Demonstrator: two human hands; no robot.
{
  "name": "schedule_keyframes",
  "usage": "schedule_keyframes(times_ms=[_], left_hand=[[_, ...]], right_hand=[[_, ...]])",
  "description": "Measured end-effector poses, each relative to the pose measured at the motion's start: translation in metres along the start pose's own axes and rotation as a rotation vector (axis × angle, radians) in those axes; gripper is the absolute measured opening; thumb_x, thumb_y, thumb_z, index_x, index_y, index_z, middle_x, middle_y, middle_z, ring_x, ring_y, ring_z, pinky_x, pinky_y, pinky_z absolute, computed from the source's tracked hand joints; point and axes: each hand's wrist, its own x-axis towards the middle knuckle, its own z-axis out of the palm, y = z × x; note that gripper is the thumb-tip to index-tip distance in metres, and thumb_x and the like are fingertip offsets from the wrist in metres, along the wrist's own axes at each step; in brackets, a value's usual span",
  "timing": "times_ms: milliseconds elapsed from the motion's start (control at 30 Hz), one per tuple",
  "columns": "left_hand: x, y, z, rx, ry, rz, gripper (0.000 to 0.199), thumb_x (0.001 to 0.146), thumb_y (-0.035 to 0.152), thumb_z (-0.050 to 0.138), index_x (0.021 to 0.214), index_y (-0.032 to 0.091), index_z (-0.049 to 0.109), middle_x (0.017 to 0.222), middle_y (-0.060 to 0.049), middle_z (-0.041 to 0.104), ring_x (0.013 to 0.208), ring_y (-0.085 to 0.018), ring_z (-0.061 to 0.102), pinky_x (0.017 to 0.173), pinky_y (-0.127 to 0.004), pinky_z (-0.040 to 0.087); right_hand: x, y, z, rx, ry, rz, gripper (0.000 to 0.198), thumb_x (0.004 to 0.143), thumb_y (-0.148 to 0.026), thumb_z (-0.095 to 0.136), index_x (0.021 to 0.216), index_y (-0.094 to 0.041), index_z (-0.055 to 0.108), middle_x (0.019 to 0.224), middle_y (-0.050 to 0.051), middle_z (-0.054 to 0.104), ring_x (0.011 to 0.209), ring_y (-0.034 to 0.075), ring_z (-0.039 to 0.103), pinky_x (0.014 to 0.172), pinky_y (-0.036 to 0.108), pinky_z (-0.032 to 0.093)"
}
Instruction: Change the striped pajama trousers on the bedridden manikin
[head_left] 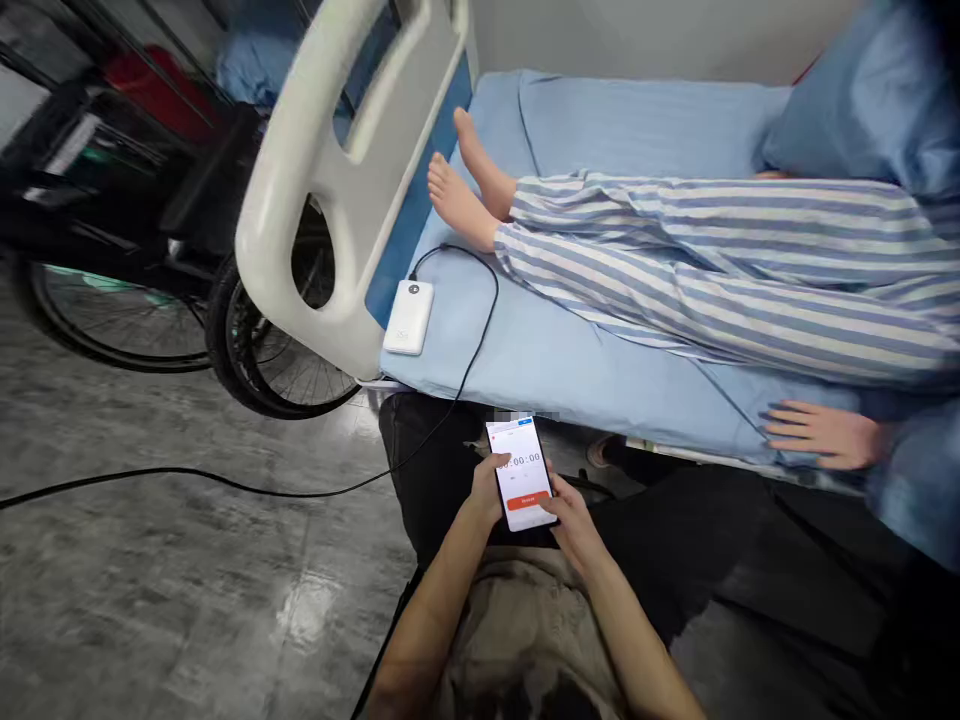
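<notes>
A smartphone (pixel 521 475) is held upright over my lap, its lit screen showing a timer of zeros and an orange button. My left hand (pixel 486 490) grips its left edge, the thumb over the screen near the digits. On the opposite side my right hand (pixel 576 522) wraps the phone's lower right edge, its thumb at the orange button. Beyond the phone, a white power bank (pixel 409 317) lies on the bed's near corner. A black cable (pixel 487 325) is plugged into it and curves over the bed edge. My fingers behind the phone are hidden.
A blue-sheeted bed (pixel 637 120) bears a figure's legs in striped trousers (pixel 712 270), bare feet (pixel 461 205) and a hand (pixel 821 433). The bed's pale end board (pixel 300 150) rises at left. Behind it stands a wheelchair (pixel 247 340). Another cable stretch crosses the grey floor (pixel 187 580).
</notes>
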Motion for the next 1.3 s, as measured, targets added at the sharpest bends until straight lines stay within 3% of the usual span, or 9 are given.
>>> schedule_keyframes(times_ms=[167,267,533,700,900,1000,1167,1300], left_hand=[[-0.005,0.003,0.004,-0.015,-0.091,0.1,0.065,0.065,0.038,0.06,0.122,0.007,0.062,0.109,-0.018,0.072,0.104,-0.037,0.067,0.093,-0.047,0.049],[-0.008,0.005,0.003,-0.005,-0.083,0.102,0.06,0.068,0.039,0.06,0.119,0.006,0.064,0.106,-0.018,0.073,0.105,-0.036,0.067,0.093,-0.047,0.05],[-0.018,0.006,0.002,0.048,0.154,0.04,0.051,0.068,0.036,0.065,0.108,0.005,0.068,0.099,-0.019,0.074,0.1,-0.035,0.069,0.091,-0.047,0.052],[-0.029,0.012,0.008,0.116,0.275,0.119,0.045,0.067,0.03,0.068,0.106,0.009,0.069,0.1,-0.015,0.075,0.095,-0.032,0.071,0.087,-0.044,0.056],[-0.03,0.017,0.007,0.282,0.42,0.168,0.025,0.068,0.031,0.074,0.084,0.012,0.07,0.084,-0.011,0.075,0.08,-0.026,0.072,0.076,-0.038,0.058],[-0.023,0.023,0.004,0.391,0.42,0.183,0.028,0.066,0.033,0.077,0.083,0.012,0.07,0.079,-0.009,0.073,0.074,-0.022,0.07,0.071,-0.033,0.056],[-0.016,0.037,0.0,0.617,0.505,0.323,0.036,0.06,0.035,0.084,0.084,0.013,0.07,0.077,-0.003,0.071,0.068,-0.016,0.065,0.065,-0.025,0.051],[-0.02,0.036,-0.002,0.594,0.569,0.337,0.039,0.062,0.037,0.083,0.092,0.015,0.07,0.084,-0.004,0.073,0.074,-0.018,0.067,0.069,-0.027,0.052]], right_hand=[[0.001,-0.001,0.005,-0.019,-0.048,0.011,0.05,0.069,-0.028,0.077,0.117,-0.021,0.069,0.108,0.005,0.074,0.089,0.023,0.067,0.076,0.032,0.048],[0.002,-0.001,0.007,-0.018,-0.082,0.015,0.051,0.069,-0.026,0.075,0.119,-0.021,0.067,0.108,0.005,0.073,0.09,0.022,0.066,0.077,0.031,0.047],[0.001,0.007,0.004,-0.047,-0.101,0.006,0.042,0.07,-0.026,0.074,0.111,-0.02,0.068,0.102,0.003,0.072,0.092,0.021,0.063,0.082,0.031,0.046],[0.005,0.012,0.002,-0.085,-0.22,0.01,0.038,0.073,-0.028,0.073,0.11,-0.02,0.068,0.106,0.005,0.071,0.096,0.021,0.063,0.087,0.033,0.045],[0.01,0.015,0.0,-0.111,-0.29,0.001,0.031,0.076,-0.025,0.07,0.107,-0.022,0.068,0.095,0.0,0.069,0.089,0.017,0.06,0.089,0.031,0.042],[0.016,0.016,-0.003,-0.127,-0.298,-0.003,0.027,0.076,-0.026,0.069,0.103,-0.022,0.068,0.089,-0.001,0.067,0.083,0.016,0.059,0.084,0.03,0.043],[0.03,0.024,-0.001,-0.186,-0.297,0.009,0.025,0.075,-0.033,0.073,0.096,-0.019,0.067,0.079,-0.002,0.064,0.07,0.012,0.055,0.073,0.028,0.042],[0.038,0.031,0.006,-0.117,-0.367,-0.038,0.044,0.072,-0.037,0.079,0.11,-0.021,0.064,0.092,0.0,0.066,0.085,0.015,0.059,0.084,0.031,0.044]])
